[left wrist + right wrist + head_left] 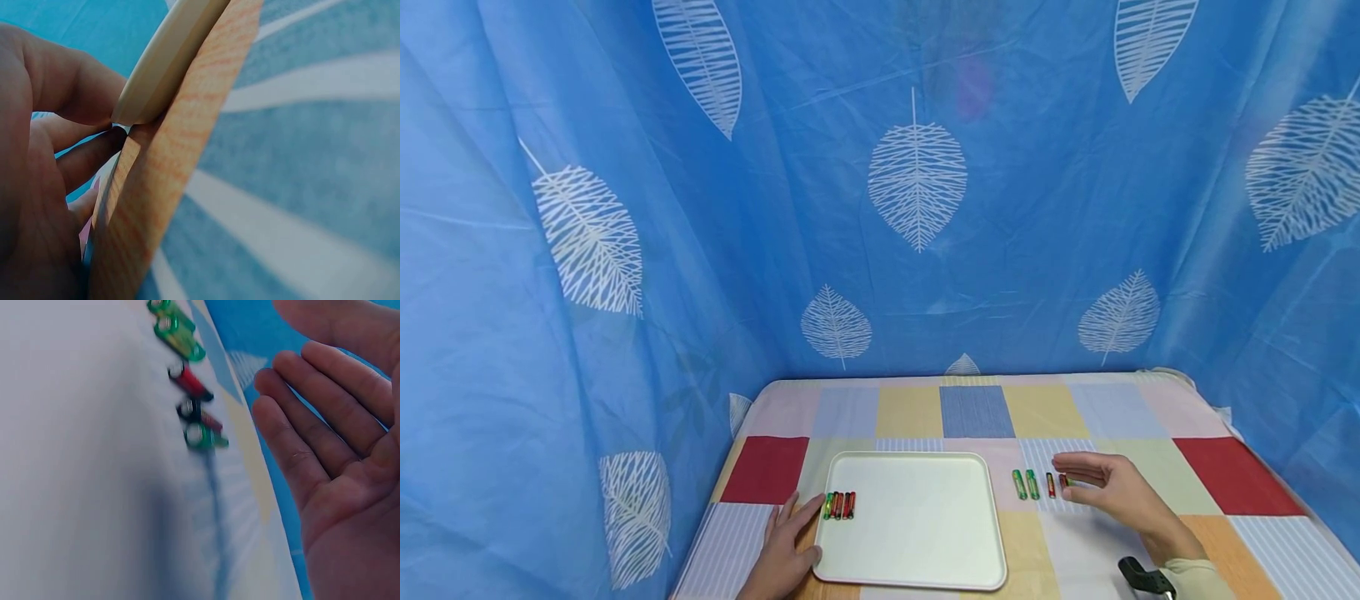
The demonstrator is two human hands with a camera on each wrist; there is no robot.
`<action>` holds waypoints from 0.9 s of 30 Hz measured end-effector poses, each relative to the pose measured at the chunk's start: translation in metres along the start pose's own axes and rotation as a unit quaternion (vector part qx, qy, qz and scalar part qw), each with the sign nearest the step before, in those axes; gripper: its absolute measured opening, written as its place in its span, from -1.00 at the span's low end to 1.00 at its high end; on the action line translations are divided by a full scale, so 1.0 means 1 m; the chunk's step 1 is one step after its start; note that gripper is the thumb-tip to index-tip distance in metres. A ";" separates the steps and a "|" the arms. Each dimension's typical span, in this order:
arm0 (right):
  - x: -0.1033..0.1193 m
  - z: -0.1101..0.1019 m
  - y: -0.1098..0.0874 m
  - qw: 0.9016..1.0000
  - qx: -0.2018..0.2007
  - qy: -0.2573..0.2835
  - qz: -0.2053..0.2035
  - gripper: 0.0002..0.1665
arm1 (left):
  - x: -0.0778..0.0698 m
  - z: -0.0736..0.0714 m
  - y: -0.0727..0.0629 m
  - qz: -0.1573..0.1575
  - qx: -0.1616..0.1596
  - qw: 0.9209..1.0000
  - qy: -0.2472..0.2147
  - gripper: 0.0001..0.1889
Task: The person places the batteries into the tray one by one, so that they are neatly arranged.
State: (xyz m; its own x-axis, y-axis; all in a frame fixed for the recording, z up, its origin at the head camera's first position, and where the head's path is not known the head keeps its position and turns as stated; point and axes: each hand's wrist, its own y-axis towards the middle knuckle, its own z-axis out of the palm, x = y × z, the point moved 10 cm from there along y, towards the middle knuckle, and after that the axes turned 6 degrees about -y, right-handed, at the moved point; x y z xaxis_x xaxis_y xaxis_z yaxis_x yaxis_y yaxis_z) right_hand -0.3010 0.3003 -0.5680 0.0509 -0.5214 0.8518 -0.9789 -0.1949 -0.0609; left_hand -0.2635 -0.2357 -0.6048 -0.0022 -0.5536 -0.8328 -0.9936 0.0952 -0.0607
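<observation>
My left hand (785, 546) rests at the left rim of a white tray (917, 533), its fingers spread. The left wrist view shows the fingers touching the tray's edge (159, 69). Several green and red batteries (839, 505) lie side by side inside the tray, near that hand. My right hand (1116, 496) is held over the table to the right of the tray, with nothing in its grasp. Beside it stretches a row of batteries: green ones (1026, 485), a red one (1051, 486), and others partly covered by the fingers. In the right wrist view a green battery (205, 436) ends the row.
A patchwork tablecloth (973, 412) covers the table. Blue curtains (1000, 208) with white leaf prints hang behind and at both sides. A dark band (1145, 577) is around the right wrist, by a pale sleeve.
</observation>
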 end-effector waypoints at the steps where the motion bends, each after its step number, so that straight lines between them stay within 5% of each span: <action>1: -0.004 -0.003 -0.001 1.000 -0.004 0.000 0.014 -0.23 | 0.000 0.000 0.000 0.000 0.000 1.000 0.001 -0.17; 4: -0.016 -0.009 -0.004 0.999 -0.010 0.003 0.036 -0.20 | 0.000 0.000 0.000 -0.003 0.001 1.000 0.000 -0.16; 27: -0.034 -0.008 0.005 0.996 -0.021 -0.083 0.012 -0.18 | 0.000 0.000 0.001 -0.012 0.003 1.000 0.002 -0.16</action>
State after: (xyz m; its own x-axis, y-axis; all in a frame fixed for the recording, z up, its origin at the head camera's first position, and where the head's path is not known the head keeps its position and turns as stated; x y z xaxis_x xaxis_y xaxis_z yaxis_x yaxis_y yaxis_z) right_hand -0.3094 0.3240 -0.5931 0.0553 -0.6570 0.7518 -0.9876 -0.1469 -0.0558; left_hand -0.2640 -0.2357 -0.6050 0.0216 -0.5587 -0.8291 -0.9927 0.0864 -0.0841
